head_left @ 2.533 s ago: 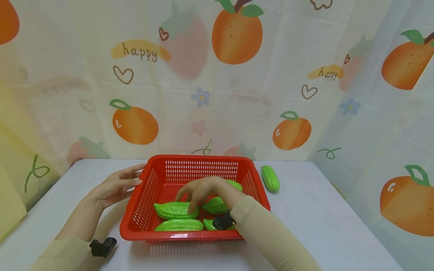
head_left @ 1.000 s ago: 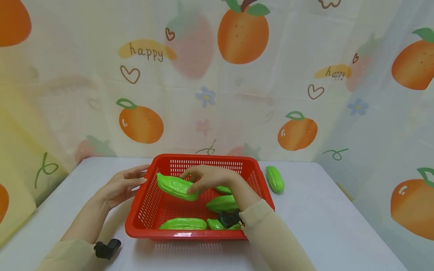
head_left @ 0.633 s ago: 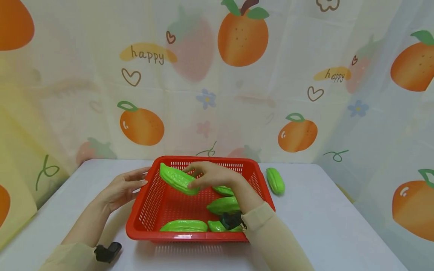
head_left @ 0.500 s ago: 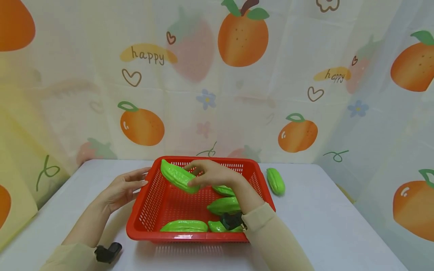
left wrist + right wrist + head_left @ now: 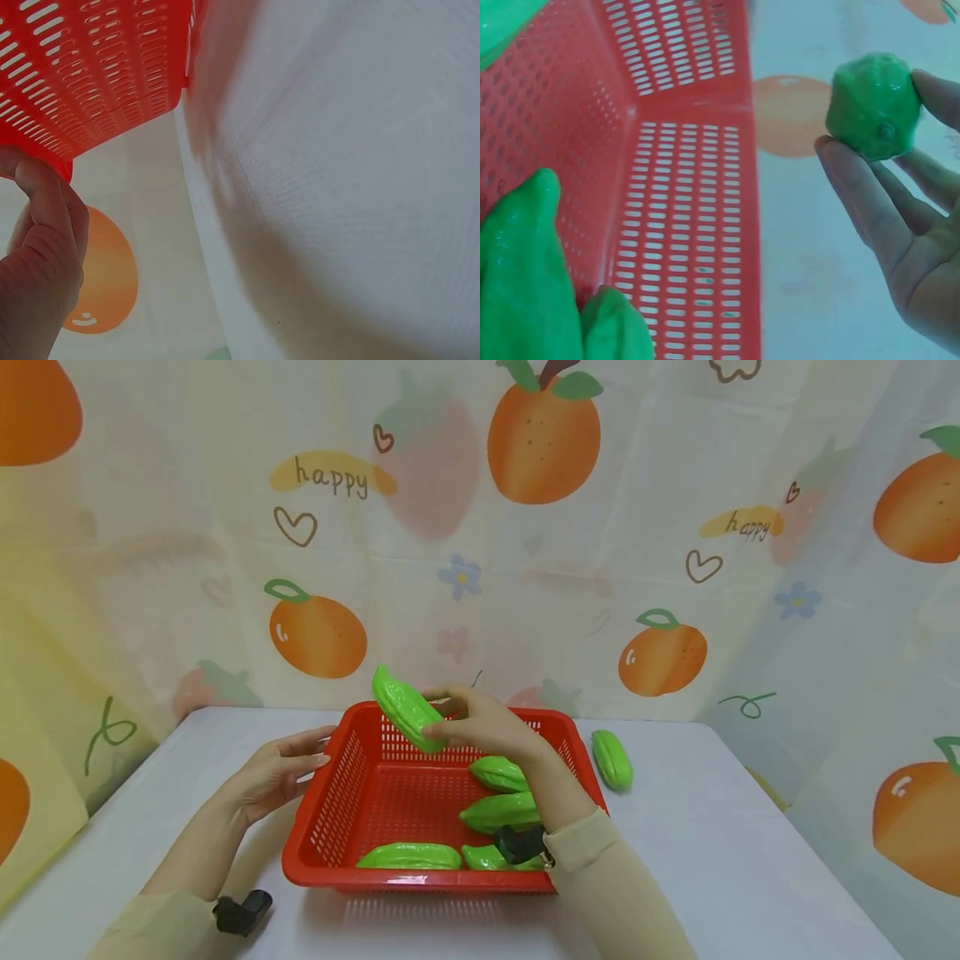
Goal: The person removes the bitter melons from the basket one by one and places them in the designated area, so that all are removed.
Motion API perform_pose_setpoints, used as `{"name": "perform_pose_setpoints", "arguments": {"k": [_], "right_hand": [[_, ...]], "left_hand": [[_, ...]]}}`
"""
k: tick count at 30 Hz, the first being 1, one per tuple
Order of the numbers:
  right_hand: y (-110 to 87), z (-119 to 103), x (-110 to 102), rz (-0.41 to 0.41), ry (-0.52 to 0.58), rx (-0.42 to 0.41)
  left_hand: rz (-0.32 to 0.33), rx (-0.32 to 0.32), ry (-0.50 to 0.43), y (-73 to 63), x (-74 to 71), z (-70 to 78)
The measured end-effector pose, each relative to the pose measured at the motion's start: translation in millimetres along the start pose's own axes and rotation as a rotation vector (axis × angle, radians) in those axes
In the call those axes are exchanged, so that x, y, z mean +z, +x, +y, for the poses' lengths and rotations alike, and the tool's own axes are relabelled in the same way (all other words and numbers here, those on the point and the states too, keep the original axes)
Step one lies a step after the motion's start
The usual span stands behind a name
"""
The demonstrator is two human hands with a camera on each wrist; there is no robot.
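My right hand (image 5: 487, 722) pinches a bright green bitter melon (image 5: 405, 706) by one end, between thumb and fingers, above the back part of the red plastic basket (image 5: 420, 878). The bitter melon tilts, its pointed tip up and to the left. In the right wrist view its blunt end (image 5: 877, 109) faces the camera, outside the basket wall. My left hand (image 5: 281, 772) rests its loosely extended fingers at the basket's left rim; the left wrist view shows the thumb side beside the basket corner. Several more bitter melons (image 5: 408, 857) lie inside the basket, along its front and right.
One more bitter melon (image 5: 612, 760) lies on the white table (image 5: 712, 827) to the right of the basket. A fruit-printed curtain (image 5: 435, 635) hangs close behind the table. Each wrist carries a small black camera (image 5: 243, 912).
My right hand has picked up a bitter melon from the basket's left part and raised it up and back, tilting its tip upward. My left hand stays at the rim.
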State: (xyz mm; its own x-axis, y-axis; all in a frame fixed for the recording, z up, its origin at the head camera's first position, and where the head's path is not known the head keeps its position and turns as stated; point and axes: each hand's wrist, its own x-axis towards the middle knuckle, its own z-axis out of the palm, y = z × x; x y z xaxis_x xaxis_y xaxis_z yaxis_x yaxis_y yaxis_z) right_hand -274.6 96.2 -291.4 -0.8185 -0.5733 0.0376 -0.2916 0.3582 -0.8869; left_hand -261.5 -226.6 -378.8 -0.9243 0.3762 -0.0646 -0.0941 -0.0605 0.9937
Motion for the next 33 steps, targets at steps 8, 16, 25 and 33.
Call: {"name": "perform_pose_setpoints", "arguments": {"k": [8,16,25,33], "right_hand": [[-9.4,-11,-18,0.135,0.051,-0.02],[-25.1,-12,-30,0.232,0.085,-0.072],[-45.2,-12,-39,0.34,0.127,-0.103],[-66.0,-19,-55,0.419,0.089,-0.135]], "left_hand": [[-0.001,0.004,0.004,1.0,0.8,1.4],[0.031,-0.024,0.061,0.7,0.5,-0.2],[0.039,-0.031,0.076,-0.8,-2.2,-3.1],[0.037,-0.025,0.076,0.4,-0.3,-1.6]]}}
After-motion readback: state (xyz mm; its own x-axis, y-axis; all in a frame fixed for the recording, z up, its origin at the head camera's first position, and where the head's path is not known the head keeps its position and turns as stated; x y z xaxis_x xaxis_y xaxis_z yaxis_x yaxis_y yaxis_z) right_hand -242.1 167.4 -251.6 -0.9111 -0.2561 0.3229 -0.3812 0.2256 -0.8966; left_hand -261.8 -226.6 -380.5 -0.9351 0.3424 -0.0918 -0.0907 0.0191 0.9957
